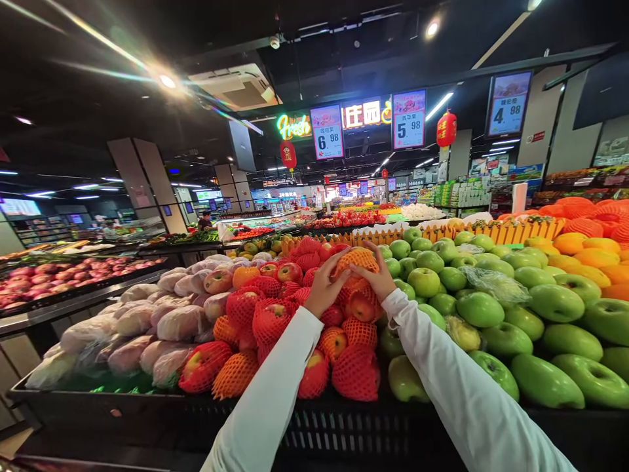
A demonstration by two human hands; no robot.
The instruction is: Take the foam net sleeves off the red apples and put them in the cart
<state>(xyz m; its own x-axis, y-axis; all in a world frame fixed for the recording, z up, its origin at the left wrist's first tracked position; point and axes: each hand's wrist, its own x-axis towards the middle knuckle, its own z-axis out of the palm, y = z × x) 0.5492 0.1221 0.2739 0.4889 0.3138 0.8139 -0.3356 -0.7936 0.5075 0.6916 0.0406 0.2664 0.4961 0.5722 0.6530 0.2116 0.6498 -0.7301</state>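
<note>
My left hand (326,283) and my right hand (376,270) are closed around an apple in an orange foam net (358,261), one from each side. It is held at the upper part of a heap of red apples, several of them in red or orange foam nets (356,375). Bare red apples (289,272) show among the netted ones. Just right of my right hand begins a pile of green apples (480,309). Pale pink fruit in clear plastic wrap (183,322) lies left of the heap. The underside of the held apple is hidden.
A black crate edge (344,419) runs along the front of the display. Oranges (599,257) lie at the far right, and a small wooden fence (491,231) stands behind the fruit. Another stand at left holds reddish fruit (63,280). Price screens (409,119) hang overhead.
</note>
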